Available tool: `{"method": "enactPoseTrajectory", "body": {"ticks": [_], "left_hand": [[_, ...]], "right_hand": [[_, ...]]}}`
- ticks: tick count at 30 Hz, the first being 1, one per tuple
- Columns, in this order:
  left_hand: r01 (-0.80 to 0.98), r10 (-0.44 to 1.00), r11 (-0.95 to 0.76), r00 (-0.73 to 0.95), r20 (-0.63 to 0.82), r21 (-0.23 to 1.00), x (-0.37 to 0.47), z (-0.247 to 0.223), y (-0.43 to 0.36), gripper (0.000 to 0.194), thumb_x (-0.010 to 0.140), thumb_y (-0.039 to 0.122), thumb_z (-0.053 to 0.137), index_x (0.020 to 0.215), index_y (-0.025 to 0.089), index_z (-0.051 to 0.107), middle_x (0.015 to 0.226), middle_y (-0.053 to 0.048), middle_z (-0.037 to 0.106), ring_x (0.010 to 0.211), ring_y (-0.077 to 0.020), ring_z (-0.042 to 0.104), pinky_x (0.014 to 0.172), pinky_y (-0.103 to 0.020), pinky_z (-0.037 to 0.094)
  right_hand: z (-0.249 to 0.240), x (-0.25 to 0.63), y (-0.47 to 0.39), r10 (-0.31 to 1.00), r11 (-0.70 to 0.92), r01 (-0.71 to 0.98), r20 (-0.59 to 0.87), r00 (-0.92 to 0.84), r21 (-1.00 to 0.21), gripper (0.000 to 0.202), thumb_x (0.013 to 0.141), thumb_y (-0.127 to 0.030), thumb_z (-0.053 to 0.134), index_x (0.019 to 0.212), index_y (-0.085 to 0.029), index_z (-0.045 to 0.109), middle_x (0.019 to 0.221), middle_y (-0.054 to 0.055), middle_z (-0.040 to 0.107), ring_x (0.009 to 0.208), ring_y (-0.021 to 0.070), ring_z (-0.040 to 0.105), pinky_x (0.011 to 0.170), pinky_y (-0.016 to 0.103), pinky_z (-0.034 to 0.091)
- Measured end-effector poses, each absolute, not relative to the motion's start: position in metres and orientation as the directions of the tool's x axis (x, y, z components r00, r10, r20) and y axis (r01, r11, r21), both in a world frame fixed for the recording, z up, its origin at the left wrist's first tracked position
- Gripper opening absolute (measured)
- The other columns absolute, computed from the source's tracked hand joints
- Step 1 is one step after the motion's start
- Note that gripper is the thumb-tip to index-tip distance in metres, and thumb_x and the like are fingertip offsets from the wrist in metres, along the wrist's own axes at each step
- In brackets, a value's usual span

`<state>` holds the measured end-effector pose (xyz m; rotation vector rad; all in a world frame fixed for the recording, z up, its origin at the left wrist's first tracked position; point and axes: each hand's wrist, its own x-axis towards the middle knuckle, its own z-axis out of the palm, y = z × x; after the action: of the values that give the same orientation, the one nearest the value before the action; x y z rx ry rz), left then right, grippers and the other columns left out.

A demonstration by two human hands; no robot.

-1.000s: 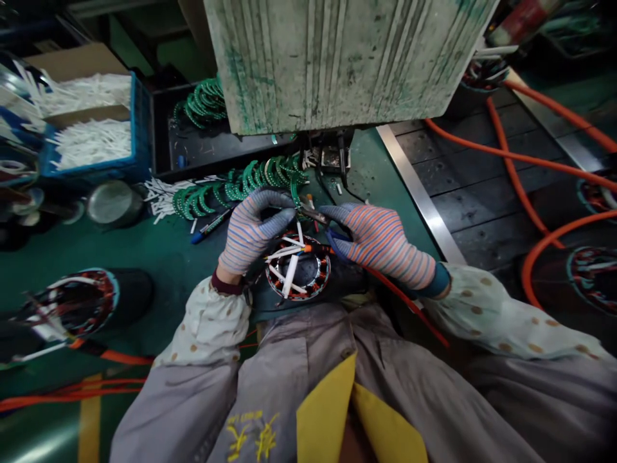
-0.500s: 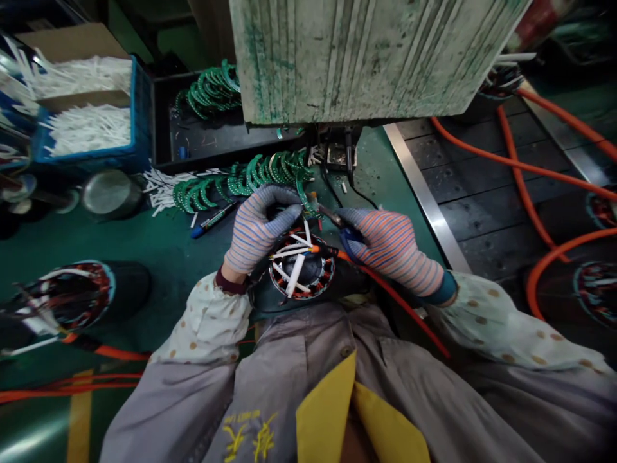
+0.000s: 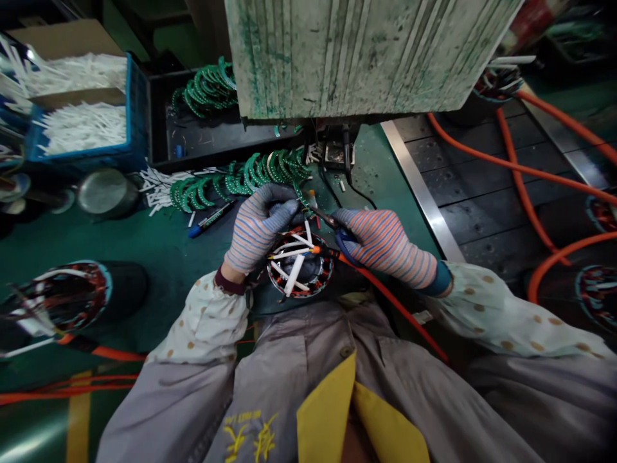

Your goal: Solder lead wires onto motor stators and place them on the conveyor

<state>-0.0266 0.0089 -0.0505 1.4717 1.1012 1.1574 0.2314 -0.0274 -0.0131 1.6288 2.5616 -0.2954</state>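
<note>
My left hand point(image 3: 263, 218), in a striped glove, pinches a curved green circuit board point(image 3: 301, 198) between thumb and fingers. My right hand point(image 3: 378, 241), gloved alike, is closed round blue-handled pliers point(image 3: 344, 241). Their jaws point left and meet the board's lower end; whether they grip it I cannot tell. Just below both hands sits a motor stator point(image 3: 274, 276) with copper windings, its open end facing up. White sleeves point(image 3: 294, 276) lie across that opening. An orange cable point(image 3: 395, 308) runs from the stator toward the lower right, under my right hand.
More curved green boards point(image 3: 263, 172) lie in a row beyond my left hand, beside loose white sleeves point(image 3: 157, 190) and a blue marker point(image 3: 209, 220). A blue crate point(image 3: 137, 122) holds white tubes. Another stator point(image 3: 101, 296) lies left. A metal box point(image 3: 366, 58) overhangs the bench.
The view has shifted very slightly. My left fingers and the green board have tilted a little, and the pliers still meet its lower end. The stator has stayed put.
</note>
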Motion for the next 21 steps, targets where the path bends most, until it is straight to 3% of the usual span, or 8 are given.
{"method": "enactPoseTrajectory", "body": {"ticks": [9,15,18,21], "left_hand": [[0.188,0.947,-0.317,0.122,0.298,0.93,-0.025,-0.052,0.009,0.042,0.1,0.064,0.092,0.098,0.026,0.076,0.107,-0.005,0.083,0.102,-0.0246,0.078,0.099,-0.037,0.068],[0.214,0.914,-0.402,0.15,0.376,0.89,-0.024,-0.05,0.005,0.035,0.106,0.057,0.091,0.098,0.026,0.078,0.107,-0.005,0.083,0.103,-0.0248,0.077,0.099,-0.038,0.066],[0.206,0.884,-0.465,0.148,0.443,0.861,-0.025,-0.05,0.004,0.027,0.108,0.049,0.091,0.099,0.026,0.079,0.109,-0.005,0.083,0.105,-0.0248,0.078,0.102,-0.039,0.065],[0.21,0.89,-0.454,0.15,0.43,0.866,-0.025,-0.05,0.005,0.029,0.107,0.051,0.092,0.098,0.026,0.079,0.109,-0.006,0.084,0.105,-0.0257,0.079,0.102,-0.04,0.066]], "right_hand": [[0.002,0.231,-0.031,0.923,0.353,0.935,-0.16,-0.351,-0.012,0.05,0.105,-0.037,0.065,0.15,-0.023,0.083,0.124,0.016,0.09,0.1,0.0335,0.078,0.075,0.039,0.034],[0.006,0.232,-0.034,0.923,0.344,0.937,-0.162,-0.348,-0.058,0.051,0.105,-0.039,0.067,0.151,-0.025,0.083,0.129,0.014,0.091,0.104,0.0339,0.08,0.077,0.038,0.04],[0.005,0.228,-0.033,0.921,0.356,0.934,-0.155,-0.357,-0.032,0.049,0.106,-0.037,0.065,0.148,-0.021,0.084,0.123,0.017,0.091,0.102,0.0345,0.08,0.076,0.038,0.038],[-0.001,0.225,-0.029,0.903,0.388,0.916,-0.158,-0.399,-0.099,0.045,0.104,-0.034,0.064,0.141,-0.019,0.085,0.116,0.017,0.091,0.099,0.0336,0.081,0.076,0.037,0.039]]}}
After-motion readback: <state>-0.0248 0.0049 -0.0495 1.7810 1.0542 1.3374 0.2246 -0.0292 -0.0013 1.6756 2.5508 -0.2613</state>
